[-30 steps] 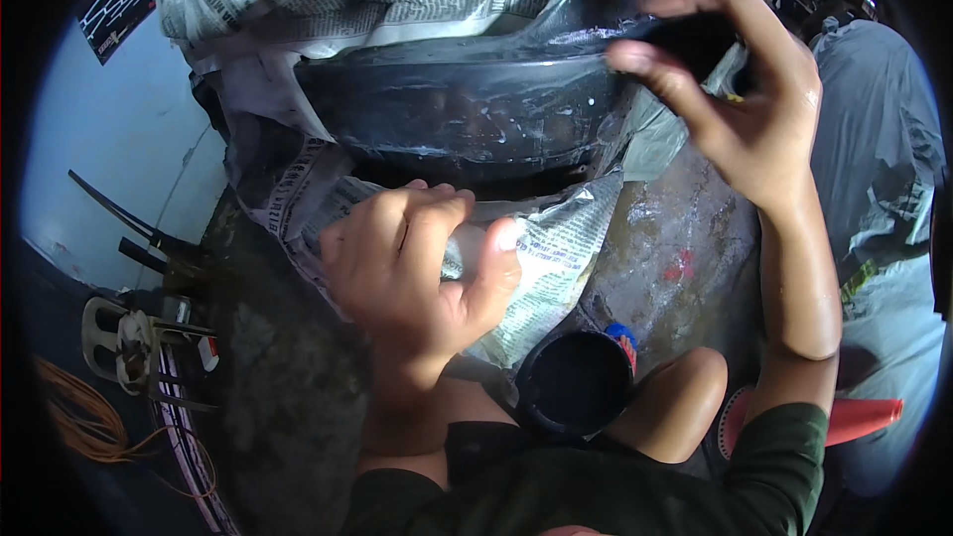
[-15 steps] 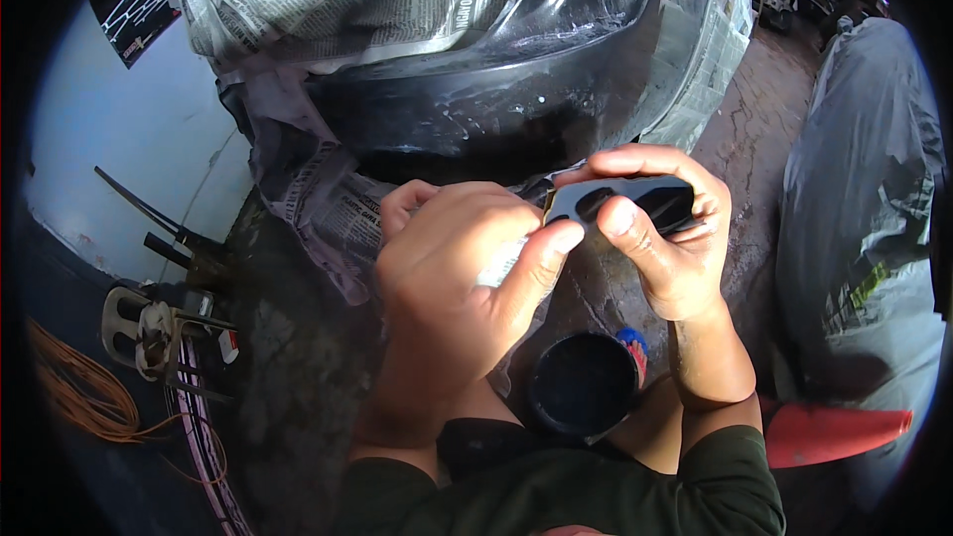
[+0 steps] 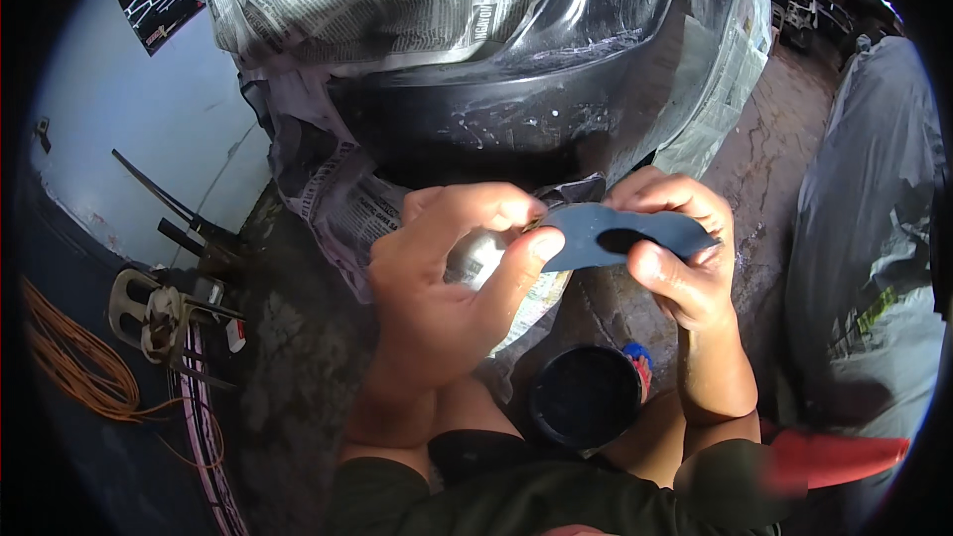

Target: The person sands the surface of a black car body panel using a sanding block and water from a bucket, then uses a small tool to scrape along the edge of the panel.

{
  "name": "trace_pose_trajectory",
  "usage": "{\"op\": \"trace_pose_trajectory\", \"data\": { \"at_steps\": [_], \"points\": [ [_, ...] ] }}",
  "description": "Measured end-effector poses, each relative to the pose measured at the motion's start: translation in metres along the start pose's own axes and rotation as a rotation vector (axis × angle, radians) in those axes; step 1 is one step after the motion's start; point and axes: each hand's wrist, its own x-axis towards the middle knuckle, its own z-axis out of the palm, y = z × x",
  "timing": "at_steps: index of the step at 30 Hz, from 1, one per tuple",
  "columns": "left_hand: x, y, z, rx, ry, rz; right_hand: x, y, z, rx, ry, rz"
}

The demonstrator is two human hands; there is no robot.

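Note:
Between my two hands is a strip of dark grey-blue sandpaper [image 3: 578, 228], bent in a slight wave, with a dark shadow on its face. My left hand [image 3: 427, 273] pinches its left end between thumb and forefinger. At the other end, my right hand [image 3: 700, 278] grips it with the thumb below and fingers above. Just beyond both hands stands a black glossy car panel [image 3: 467, 124], marked with pale smears and small white specks. Masking newspaper [image 3: 367, 0] covers the part above it.
Below my hands a black bucket [image 3: 534, 405] stands on the floor, with a blue and red item [image 3: 640, 357] beside it. Plastic sheeting [image 3: 854, 218] drapes something at right, near a red object [image 3: 844, 459]. At left are a chair [image 3: 129, 303] and a coiled orange hose [image 3: 79, 357].
The sandpaper has turned from a steep, glossy angle to show more of its flat face, drawn out longer. My left hand has opened its grip somewhat; the view has shifted slightly.

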Motion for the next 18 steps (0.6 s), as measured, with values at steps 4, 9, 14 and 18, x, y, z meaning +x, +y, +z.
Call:
{"op": "trace_pose_trajectory", "data": {
  "at_steps": [4,9,14,18],
  "points": [
    [-0.011,-0.001,0.000,-0.096,0.124,0.087,-0.010,0.018,0.005,0.042,0.029,-0.121],
    [-0.009,0.021,-0.007,0.042,0.012,-0.029,-0.006,-0.007,0.012,-1.156,-0.057,-0.648],
    [-0.005,0.010,-0.007,-0.082,-0.049,-0.018,-0.006,0.009,0.017,-1.077,-0.096,-0.747],
    [0.008,-0.014,-0.018,0.251,0.084,0.313,0.011,0.023,0.001,-1.103,0.236,-0.799]
  ]
}}
